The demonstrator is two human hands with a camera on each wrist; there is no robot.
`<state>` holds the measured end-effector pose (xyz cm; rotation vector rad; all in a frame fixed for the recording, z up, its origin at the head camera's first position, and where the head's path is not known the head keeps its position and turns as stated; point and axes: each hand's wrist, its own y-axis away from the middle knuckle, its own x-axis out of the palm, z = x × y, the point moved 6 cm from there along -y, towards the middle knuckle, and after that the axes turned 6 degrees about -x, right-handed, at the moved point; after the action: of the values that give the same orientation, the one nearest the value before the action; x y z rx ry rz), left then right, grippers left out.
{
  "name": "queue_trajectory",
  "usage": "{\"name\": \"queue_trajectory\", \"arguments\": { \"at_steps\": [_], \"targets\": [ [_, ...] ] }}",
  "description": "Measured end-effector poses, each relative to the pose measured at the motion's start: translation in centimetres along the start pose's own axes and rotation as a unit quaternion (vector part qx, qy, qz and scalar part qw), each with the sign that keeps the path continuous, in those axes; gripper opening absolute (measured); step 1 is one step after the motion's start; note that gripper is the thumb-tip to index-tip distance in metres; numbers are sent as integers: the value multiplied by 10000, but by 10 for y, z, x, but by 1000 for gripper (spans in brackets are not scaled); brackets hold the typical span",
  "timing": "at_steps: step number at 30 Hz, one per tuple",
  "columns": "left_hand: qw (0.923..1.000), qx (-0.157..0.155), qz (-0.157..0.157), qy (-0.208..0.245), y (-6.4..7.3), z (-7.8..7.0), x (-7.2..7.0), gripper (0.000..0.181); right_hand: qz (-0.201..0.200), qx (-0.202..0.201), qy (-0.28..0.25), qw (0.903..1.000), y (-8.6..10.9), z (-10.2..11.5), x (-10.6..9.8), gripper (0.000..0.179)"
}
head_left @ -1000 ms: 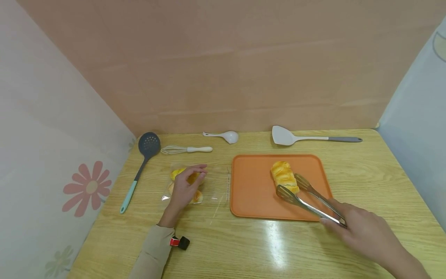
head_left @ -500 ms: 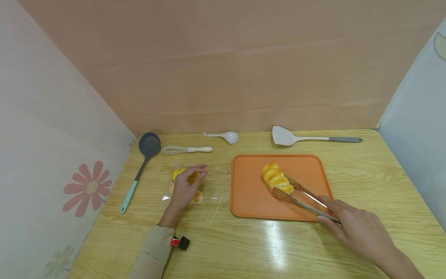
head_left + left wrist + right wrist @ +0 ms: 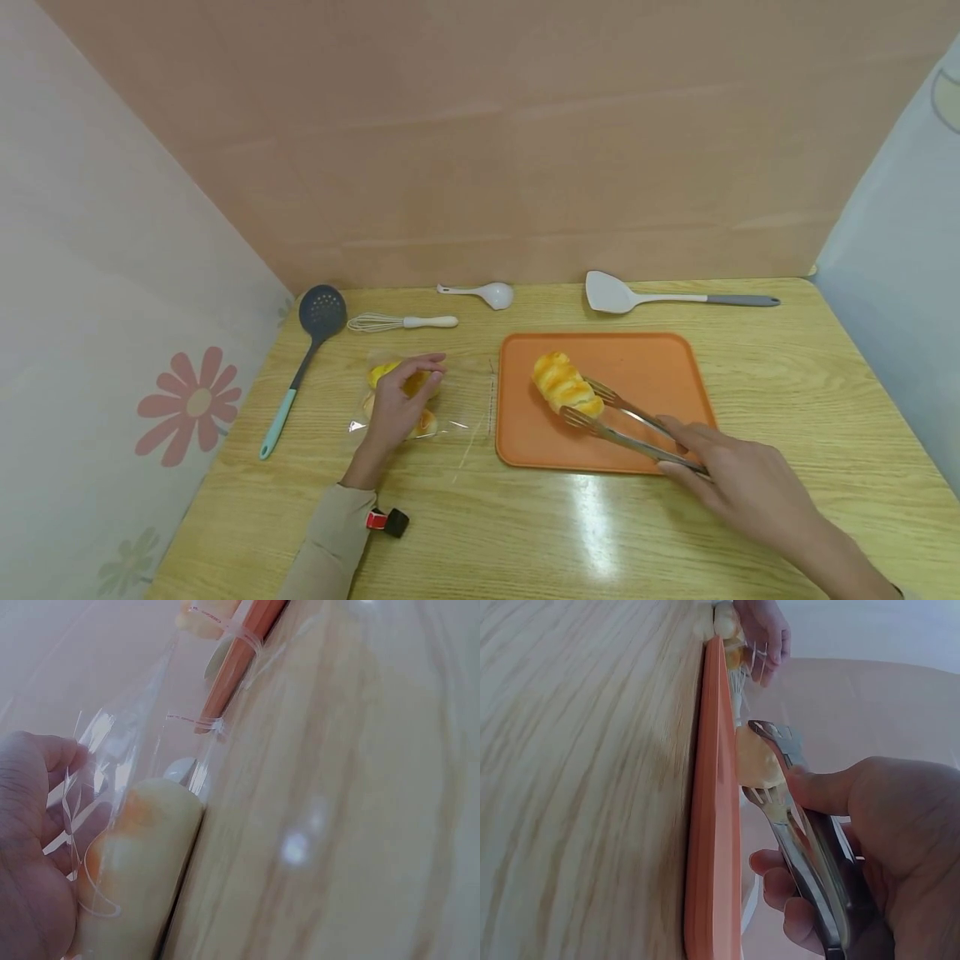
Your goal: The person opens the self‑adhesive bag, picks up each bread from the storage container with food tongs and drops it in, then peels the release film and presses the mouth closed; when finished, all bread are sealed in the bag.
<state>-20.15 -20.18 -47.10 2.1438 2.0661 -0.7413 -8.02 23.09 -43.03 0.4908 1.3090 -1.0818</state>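
While right hand (image 3: pixel 742 479) grips metal tongs (image 3: pixel 637 442): they pinch the bread roll (image 3: pixel 564 383) over orange tray (image 3: pixel 525 442); touching or not, I cannot tell.
Left hand (image 3: pixel 397 407): pinches clear bag (image 3: pixel 468 400), with other breads (image 3: pixel 426 426) inside.
Bread risk: held near one end, it could slip if tongs loosen.

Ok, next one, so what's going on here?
A person's right hand grips tongs, which hold a bread roll over the orange tray; whether it touches the tray is unclear. The left hand pinches a clear bag with more bread inside, on the table just left of the tray. A whisk, spoon and spatula lie along the back.
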Motion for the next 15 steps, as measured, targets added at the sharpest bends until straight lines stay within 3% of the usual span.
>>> {"name": "queue_trajectory", "arguments": {
  "at_steps": [6,15],
  "targets": [
    [10000,-38,-5,52,0,0,0,15,6,-250,-93,9996,-15,15,3,56],
    [9999,-87,-42,115,0,-3,0,12,320,-286,-419,9982,-40,35,11,50]
  ]
}}
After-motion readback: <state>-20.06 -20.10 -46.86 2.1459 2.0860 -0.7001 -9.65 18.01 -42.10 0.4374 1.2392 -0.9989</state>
